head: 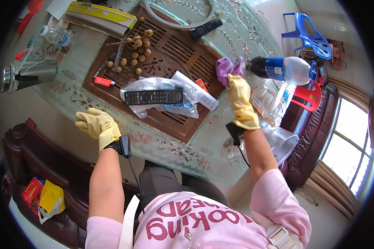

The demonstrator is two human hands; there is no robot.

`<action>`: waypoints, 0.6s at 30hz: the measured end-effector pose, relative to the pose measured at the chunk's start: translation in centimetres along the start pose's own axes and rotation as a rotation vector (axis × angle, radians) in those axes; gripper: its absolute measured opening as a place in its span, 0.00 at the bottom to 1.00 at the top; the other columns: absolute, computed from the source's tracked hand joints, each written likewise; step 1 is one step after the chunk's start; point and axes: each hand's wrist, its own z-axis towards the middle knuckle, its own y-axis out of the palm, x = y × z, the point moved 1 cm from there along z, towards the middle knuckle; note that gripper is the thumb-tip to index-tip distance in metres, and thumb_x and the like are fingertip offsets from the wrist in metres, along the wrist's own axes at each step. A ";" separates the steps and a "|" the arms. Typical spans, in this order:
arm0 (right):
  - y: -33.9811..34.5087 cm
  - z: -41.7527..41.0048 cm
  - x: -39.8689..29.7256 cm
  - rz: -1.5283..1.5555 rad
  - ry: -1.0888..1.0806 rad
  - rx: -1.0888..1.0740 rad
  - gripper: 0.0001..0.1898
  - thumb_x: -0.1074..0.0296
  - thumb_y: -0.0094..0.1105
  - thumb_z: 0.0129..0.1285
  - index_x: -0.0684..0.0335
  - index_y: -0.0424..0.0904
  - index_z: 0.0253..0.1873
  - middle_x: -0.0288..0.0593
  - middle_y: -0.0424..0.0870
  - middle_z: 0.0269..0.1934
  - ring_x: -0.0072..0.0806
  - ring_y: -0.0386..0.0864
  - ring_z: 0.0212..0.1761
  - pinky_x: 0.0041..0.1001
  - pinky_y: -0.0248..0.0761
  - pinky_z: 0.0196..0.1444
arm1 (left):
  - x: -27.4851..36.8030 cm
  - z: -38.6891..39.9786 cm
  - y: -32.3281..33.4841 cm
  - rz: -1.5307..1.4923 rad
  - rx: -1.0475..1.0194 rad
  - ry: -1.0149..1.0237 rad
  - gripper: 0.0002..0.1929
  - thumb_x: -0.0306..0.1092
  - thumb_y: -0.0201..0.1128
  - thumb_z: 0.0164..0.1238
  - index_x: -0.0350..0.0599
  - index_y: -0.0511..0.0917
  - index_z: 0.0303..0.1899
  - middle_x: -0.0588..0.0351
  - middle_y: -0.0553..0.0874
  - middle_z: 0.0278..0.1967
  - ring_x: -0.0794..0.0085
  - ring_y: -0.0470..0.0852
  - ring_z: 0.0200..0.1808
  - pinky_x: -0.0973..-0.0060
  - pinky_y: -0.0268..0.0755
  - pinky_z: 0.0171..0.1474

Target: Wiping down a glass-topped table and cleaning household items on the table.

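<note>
My right hand, in a yellow rubber glove, grips a bunched purple cloth by the right edge of a slatted wooden tea tray. My left hand, gloved alike, holds nothing; its fingers are spread over the near left edge of the glass-topped table. On the tray a black remote control lies across a clear plastic bag. Beside it are a white cylindrical roll, a red lighter and several longans, some on their stem.
Right of the tray stand a large cola bottle, a filled plastic bag and a clear plastic bin. A steel thermos, water bottle and yellow box line the left. A black remote lies by a grey ring.
</note>
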 end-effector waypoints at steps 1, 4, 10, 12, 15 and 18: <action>0.1 -1.3 -0.7 0.020 -0.005 0.007 0.11 0.69 0.72 0.50 0.53 0.78 0.36 0.41 0.82 0.30 0.42 0.85 0.36 0.40 0.79 0.40 | 0.0 0.0 0.1 -0.015 0.005 -0.013 0.23 0.44 0.52 0.84 0.34 0.66 0.65 0.39 0.74 0.52 0.46 0.77 0.54 0.54 0.75 0.54; -0.2 -5.6 -2.5 0.067 0.059 -0.057 0.11 0.70 0.72 0.50 0.54 0.77 0.36 0.44 0.83 0.30 0.46 0.85 0.37 0.42 0.79 0.39 | -0.3 0.1 0.5 -0.075 0.018 -0.030 0.22 0.44 0.52 0.83 0.35 0.66 0.63 0.40 0.74 0.52 0.46 0.78 0.54 0.55 0.76 0.53; -3.8 -12.1 -6.1 0.391 0.514 0.027 0.09 0.67 0.69 0.65 0.63 0.79 0.39 0.54 0.84 0.35 0.55 0.84 0.38 0.46 0.78 0.42 | -0.1 0.2 -0.1 0.019 0.016 0.000 0.20 0.42 0.53 0.83 0.36 0.66 0.63 0.40 0.75 0.51 0.46 0.78 0.54 0.54 0.77 0.51; -5.6 -12.4 -9.1 0.424 0.409 -0.005 0.10 0.67 0.71 0.64 0.62 0.77 0.34 0.50 0.80 0.28 0.51 0.82 0.31 0.44 0.75 0.37 | -0.3 0.2 0.3 0.027 0.070 0.018 0.20 0.42 0.54 0.82 0.37 0.66 0.63 0.40 0.75 0.51 0.46 0.79 0.53 0.53 0.77 0.50; -3.9 -12.4 -12.7 0.433 0.087 -0.185 0.10 0.65 0.73 0.63 0.60 0.80 0.36 0.51 0.83 0.32 0.49 0.82 0.32 0.43 0.75 0.38 | 0.2 0.0 -0.3 0.013 0.136 0.041 0.21 0.41 0.55 0.81 0.36 0.66 0.63 0.40 0.74 0.50 0.47 0.79 0.52 0.53 0.78 0.48; -2.0 -9.7 -14.2 0.281 -0.063 -0.141 0.10 0.63 0.72 0.63 0.58 0.80 0.34 0.50 0.81 0.28 0.51 0.82 0.31 0.47 0.74 0.40 | 0.4 0.1 -0.2 0.019 0.076 0.019 0.20 0.40 0.55 0.81 0.37 0.66 0.63 0.39 0.74 0.51 0.46 0.79 0.52 0.54 0.79 0.48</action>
